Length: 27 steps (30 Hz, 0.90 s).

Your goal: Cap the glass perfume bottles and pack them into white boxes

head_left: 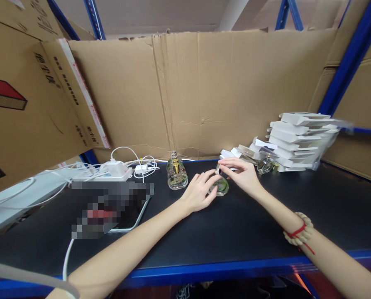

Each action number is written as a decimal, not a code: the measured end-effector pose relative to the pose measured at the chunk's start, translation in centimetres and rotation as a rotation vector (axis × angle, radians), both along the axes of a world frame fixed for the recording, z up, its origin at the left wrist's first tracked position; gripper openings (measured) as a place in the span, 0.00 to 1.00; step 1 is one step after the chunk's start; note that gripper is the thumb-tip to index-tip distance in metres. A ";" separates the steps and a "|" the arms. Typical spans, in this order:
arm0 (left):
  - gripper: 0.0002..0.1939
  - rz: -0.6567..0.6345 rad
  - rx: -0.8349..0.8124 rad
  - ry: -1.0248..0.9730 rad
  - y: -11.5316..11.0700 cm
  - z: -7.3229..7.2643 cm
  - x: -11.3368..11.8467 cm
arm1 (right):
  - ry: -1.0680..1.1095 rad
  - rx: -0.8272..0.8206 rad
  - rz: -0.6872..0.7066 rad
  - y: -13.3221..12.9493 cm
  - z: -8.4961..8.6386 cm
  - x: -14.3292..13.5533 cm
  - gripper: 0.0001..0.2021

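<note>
A clear glass perfume bottle (223, 187) with green inside stands upright on the black tabletop. My left hand (201, 192) has its fingers wrapped round the bottle's left side and neck. At the bottle's top, my right hand (243, 175) pinches a small clear piece (218, 168), which looks like a cap; whether it touches the neck is hard to tell. Left of my hands, another glass perfume bottle (177, 179) with a floral look stands upright. A gold spray collar (176, 166) shows in front of it or on it.
White flat boxes (294, 143) are stacked at the right, with smaller boxes and a glass bottle (265, 164) beside them. A power strip (101, 176) with tangled white cables lies left, behind a blurred tablet (135, 224). Cardboard (235, 91) walls the back.
</note>
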<state>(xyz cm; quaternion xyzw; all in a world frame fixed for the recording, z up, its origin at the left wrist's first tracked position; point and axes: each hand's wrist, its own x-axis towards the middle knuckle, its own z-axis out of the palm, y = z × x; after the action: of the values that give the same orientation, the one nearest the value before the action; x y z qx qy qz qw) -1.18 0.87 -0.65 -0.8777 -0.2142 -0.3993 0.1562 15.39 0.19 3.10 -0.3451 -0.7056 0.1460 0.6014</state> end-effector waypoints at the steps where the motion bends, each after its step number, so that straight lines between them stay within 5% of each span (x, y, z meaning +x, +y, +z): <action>1: 0.15 -0.015 -0.009 -0.016 0.0 0.0 0.0 | -0.037 0.033 -0.007 0.0 0.0 0.0 0.09; 18: 0.14 -0.037 0.065 -0.121 0.7 -0.8 0.2 | -0.112 0.093 0.032 0.2 -0.4 -0.1 0.06; 27: 0.17 -0.002 -0.141 -0.049 1.1 -1.1 0.2 | -0.099 0.101 0.013 0.0 -0.2 -0.4 0.06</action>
<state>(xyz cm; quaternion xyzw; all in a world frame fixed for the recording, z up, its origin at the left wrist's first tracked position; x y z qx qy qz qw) -1.01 1.97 -1.77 -0.8767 -0.2447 -0.4045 0.0882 15.02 0.14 2.91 -0.3167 -0.7432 0.0968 0.5814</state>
